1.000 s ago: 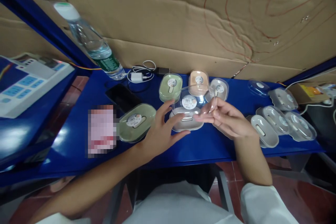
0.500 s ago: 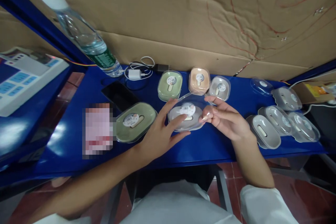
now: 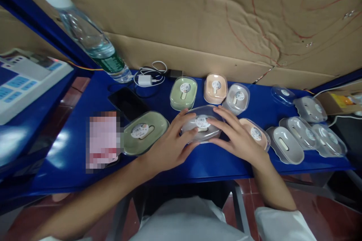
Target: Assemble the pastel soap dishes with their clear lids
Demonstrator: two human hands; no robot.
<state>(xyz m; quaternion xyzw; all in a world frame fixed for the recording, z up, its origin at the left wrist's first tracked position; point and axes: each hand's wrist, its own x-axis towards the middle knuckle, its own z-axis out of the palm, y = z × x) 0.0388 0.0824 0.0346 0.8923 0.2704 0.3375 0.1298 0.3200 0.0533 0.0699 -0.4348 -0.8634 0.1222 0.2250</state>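
Both my hands are at a grey soap dish (image 3: pixel 192 125) with a rounded clear lid (image 3: pixel 207 112) over it and a round label sticker (image 3: pixel 202 121) showing through or on the lid. My left hand (image 3: pixel 177 137) curls round its left side, thumb near the front. My right hand (image 3: pixel 236 133) grips the right side of the lid, thumb in front and fingers over the top. Whether the lid is fully seated cannot be seen. Left of my left hand lies a green soap dish (image 3: pixel 158 122). A peach soap dish (image 3: pixel 261 135) sits partly behind my right hand.
Green (image 3: pixel 177 96), peach (image 3: pixel 209 91) and grey (image 3: pixel 243 99) lidded dishes stand behind. Several grey dishes (image 3: pixel 292 147) and a loose clear lid (image 3: pixel 283 94) are at right. A phone (image 3: pixel 127 101), charger (image 3: pixel 144 80) and water bottle (image 3: pixel 109 58) lie or stand at left.
The clear lid, tilted in my right hand before, now lies lower over the grey dish. My right hand has turned palm down onto it. The peach dish at right has come into view.
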